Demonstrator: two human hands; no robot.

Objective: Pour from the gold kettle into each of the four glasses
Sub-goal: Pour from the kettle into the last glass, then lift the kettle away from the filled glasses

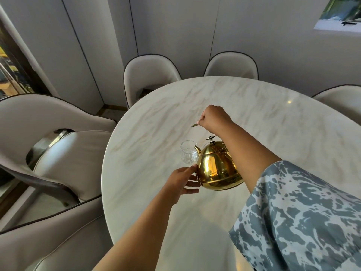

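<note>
Right hand (pixel 214 119) fisted on the handle of gold kettle (pixel 218 166), kettle tilted, spout at 10 o'clock over glass (pixel 188 154); left hand (pixel 181 181) open, fingers touching kettle's base; marble tabletop (pixel 156 118) underneath.

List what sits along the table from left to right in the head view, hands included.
left hand → glass → gold kettle. The right hand is held above and farther back, closed on the kettle's handle, so it overlaps that order. Other glasses are not clearly visible.
</note>
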